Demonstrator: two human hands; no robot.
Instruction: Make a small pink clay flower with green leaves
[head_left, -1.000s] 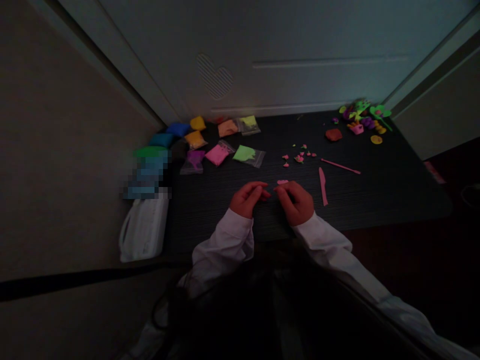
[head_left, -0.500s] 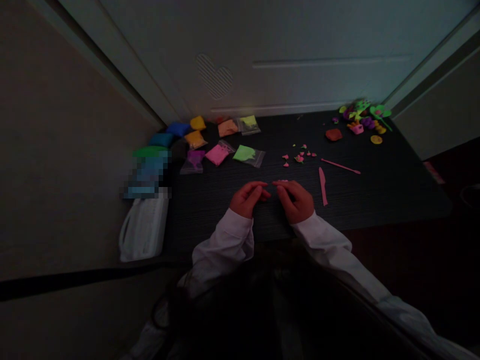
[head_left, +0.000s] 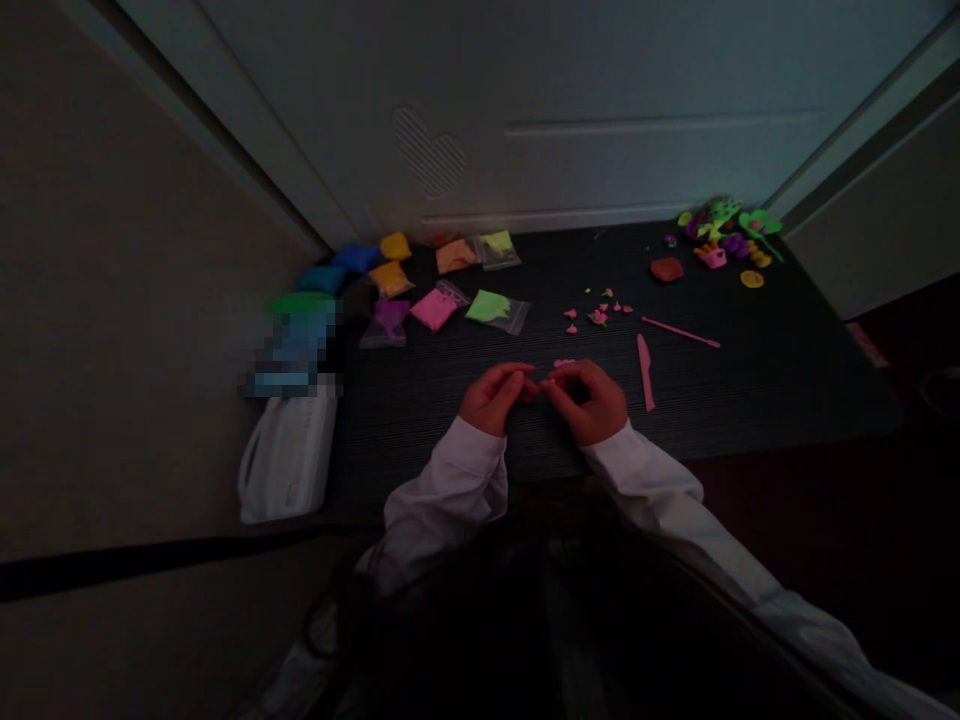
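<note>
Though small, lumpy piece near hands

1. Long left sleeve and matching right sleeve, both pale, basically white with a faint pinkish-lilac cast in that dim light.
2. Fit was kinda loose, fabric creased and bunched up behind the wrists.
3. Sleeves stopped around the wrists, so left hand and right hand were bare.
4. Dark mass between the sleeves, too murky to tell hair from clothing.

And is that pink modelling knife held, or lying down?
Lying down: the pink modelling knife shows its whole length against the dark tabletop, beside the right hand, not touching it.
</note>
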